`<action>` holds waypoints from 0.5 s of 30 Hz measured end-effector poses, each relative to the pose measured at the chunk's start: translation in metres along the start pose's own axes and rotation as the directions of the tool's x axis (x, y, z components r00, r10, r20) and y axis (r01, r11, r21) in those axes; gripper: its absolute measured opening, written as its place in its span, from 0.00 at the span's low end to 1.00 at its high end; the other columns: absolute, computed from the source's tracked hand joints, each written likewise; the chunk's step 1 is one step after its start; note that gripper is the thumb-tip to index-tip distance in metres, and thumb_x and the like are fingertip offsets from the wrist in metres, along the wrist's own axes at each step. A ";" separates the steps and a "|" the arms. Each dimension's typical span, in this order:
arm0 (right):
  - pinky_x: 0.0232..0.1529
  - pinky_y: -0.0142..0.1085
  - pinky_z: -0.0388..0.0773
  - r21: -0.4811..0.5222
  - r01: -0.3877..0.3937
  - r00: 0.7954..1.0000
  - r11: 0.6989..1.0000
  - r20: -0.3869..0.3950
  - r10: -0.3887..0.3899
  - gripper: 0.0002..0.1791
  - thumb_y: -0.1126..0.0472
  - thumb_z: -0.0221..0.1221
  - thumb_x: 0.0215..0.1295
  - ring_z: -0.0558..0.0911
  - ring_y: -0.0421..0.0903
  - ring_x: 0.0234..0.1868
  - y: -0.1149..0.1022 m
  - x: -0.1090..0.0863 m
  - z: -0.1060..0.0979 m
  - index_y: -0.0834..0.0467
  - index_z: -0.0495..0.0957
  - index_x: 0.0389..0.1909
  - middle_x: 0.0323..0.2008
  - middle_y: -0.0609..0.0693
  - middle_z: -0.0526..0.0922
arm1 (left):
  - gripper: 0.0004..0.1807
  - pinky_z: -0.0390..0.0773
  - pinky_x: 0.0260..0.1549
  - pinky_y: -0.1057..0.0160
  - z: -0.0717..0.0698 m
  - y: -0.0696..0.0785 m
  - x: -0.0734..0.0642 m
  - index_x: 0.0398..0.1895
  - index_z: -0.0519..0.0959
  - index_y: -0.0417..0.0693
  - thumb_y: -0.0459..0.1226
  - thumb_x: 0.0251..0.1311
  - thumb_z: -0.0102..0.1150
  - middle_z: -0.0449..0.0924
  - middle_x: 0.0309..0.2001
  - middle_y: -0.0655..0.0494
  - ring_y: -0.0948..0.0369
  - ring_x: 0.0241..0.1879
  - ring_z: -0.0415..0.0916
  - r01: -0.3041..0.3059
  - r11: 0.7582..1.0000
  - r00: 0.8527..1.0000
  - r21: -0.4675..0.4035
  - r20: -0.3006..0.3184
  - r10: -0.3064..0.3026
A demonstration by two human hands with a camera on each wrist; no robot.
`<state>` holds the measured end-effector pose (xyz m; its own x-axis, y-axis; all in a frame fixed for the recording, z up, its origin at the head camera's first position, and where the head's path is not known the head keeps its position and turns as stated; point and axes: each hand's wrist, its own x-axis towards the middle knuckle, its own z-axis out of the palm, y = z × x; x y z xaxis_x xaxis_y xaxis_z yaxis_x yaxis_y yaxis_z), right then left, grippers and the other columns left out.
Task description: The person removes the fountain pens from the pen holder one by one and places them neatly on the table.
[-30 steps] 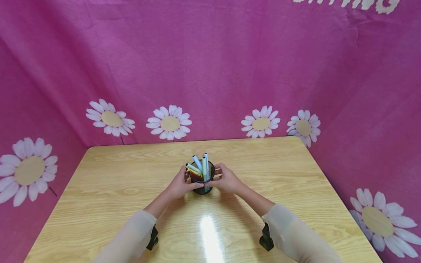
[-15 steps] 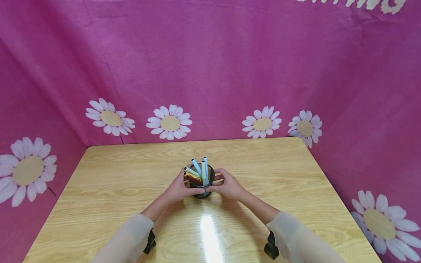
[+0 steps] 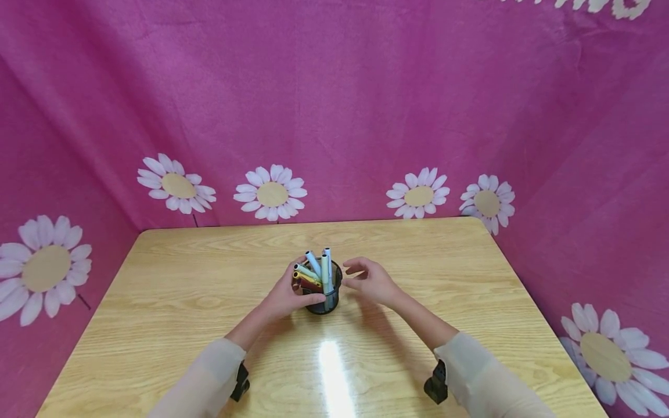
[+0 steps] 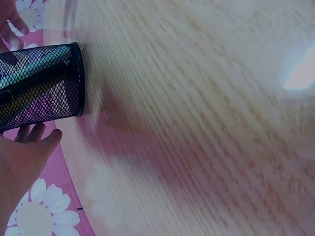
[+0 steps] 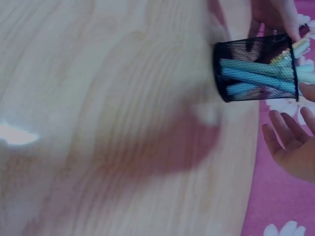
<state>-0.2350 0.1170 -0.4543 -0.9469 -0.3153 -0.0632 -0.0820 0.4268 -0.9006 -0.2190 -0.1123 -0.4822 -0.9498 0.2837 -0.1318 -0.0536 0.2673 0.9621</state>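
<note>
A black mesh pen cup (image 3: 323, 306) is upright at the middle of the table; whether its base touches the wood is hard to tell. Several pens lean in it: pale blue pens (image 3: 313, 263), a pale green pen (image 3: 325, 271), and yellow and dark red ones. My left hand (image 3: 284, 297) holds the cup's left side, its thumb across the front near the rim. On the other side, my right hand (image 3: 374, 282) is just beside the cup with its fingers spread and nothing in them. The right wrist view shows this hand's loosely bent fingers (image 5: 281, 129) close to the cup's rim.
The light wooden table (image 3: 198, 278) has a bright light reflection near its front. Pink cloth (image 3: 334, 116) with printed white daisies hangs behind the table and along both sides. A black wrist camera (image 3: 436, 383) sits at the right sleeve, another (image 3: 240, 383) at the left.
Both hands were around the cup, thumbs nearly meeting in front; now the right hand has let go and moved slightly right. The cup shifted a little toward me, then stayed.
</note>
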 end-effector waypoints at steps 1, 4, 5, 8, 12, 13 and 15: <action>0.41 0.36 0.79 -0.002 0.005 1.000 1.000 -0.012 -0.005 0.23 0.61 0.63 0.58 0.82 0.49 0.39 -0.002 0.001 -0.002 0.63 0.74 0.53 0.48 0.64 0.80 | 0.51 0.59 0.65 0.45 0.000 0.001 0.000 0.71 0.48 0.60 0.41 0.49 0.70 0.60 0.67 0.53 0.51 0.65 0.61 0.002 1.000 1.000 0.003 0.002 -0.002; 0.41 0.35 0.79 0.002 0.016 0.999 1.000 -0.044 -0.016 0.22 0.59 0.64 0.58 0.82 0.48 0.38 -0.007 0.005 -0.005 0.61 0.75 0.53 0.47 0.62 0.81 | 0.50 0.58 0.65 0.45 -0.001 0.001 0.000 0.71 0.48 0.60 0.42 0.49 0.70 0.60 0.67 0.54 0.51 0.66 0.60 0.016 1.000 1.000 0.013 0.007 -0.016; 0.40 0.35 0.78 0.004 0.018 0.998 1.000 -0.054 -0.018 0.22 0.59 0.64 0.57 0.82 0.47 0.38 -0.009 0.006 -0.006 0.61 0.75 0.52 0.47 0.62 0.81 | 0.50 0.58 0.65 0.44 -0.001 0.001 0.000 0.71 0.48 0.60 0.43 0.49 0.70 0.60 0.67 0.54 0.51 0.65 0.60 0.018 1.000 1.000 0.014 0.007 -0.018; 0.40 0.33 0.77 0.022 0.015 0.997 1.000 -0.071 -0.013 0.22 0.58 0.65 0.57 0.81 0.48 0.39 -0.018 0.008 -0.007 0.60 0.76 0.53 0.47 0.62 0.81 | 0.51 0.58 0.65 0.44 0.000 0.001 0.001 0.71 0.48 0.61 0.43 0.48 0.70 0.61 0.66 0.54 0.52 0.64 0.62 0.021 1.000 1.000 0.013 0.007 -0.021; 0.40 0.33 0.78 0.045 0.013 0.997 0.999 -0.071 -0.010 0.23 0.61 0.65 0.56 0.81 0.53 0.42 -0.032 0.008 -0.006 0.63 0.75 0.53 0.48 0.64 0.80 | 0.50 0.57 0.65 0.43 0.001 0.002 0.001 0.71 0.48 0.60 0.44 0.49 0.70 0.60 0.67 0.54 0.52 0.65 0.60 0.015 1.000 1.000 0.007 0.008 -0.015; 0.40 0.34 0.77 0.048 0.014 0.998 0.999 -0.066 -0.011 0.24 0.61 0.65 0.56 0.80 0.55 0.42 -0.035 0.008 -0.006 0.63 0.75 0.53 0.48 0.65 0.80 | 0.50 0.57 0.65 0.42 0.001 0.002 0.001 0.71 0.48 0.60 0.43 0.49 0.70 0.60 0.67 0.54 0.52 0.65 0.60 0.012 1.000 1.000 0.004 0.009 -0.012; 0.40 0.33 0.77 0.051 0.018 0.998 0.999 -0.059 -0.015 0.24 0.62 0.65 0.56 0.80 0.56 0.43 -0.037 0.010 -0.004 0.64 0.74 0.54 0.48 0.65 0.80 | 0.49 0.58 0.64 0.42 0.002 0.002 0.002 0.71 0.49 0.60 0.44 0.49 0.70 0.60 0.67 0.54 0.51 0.64 0.59 0.011 1.000 1.000 0.008 0.004 -0.012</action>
<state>-0.2424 0.1012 -0.4199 -0.9622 -0.2713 -0.0239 -0.0835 0.3774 -0.9223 -0.2200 -0.1095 -0.4812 -0.9480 0.2839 -0.1437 -0.0623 0.2774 0.9587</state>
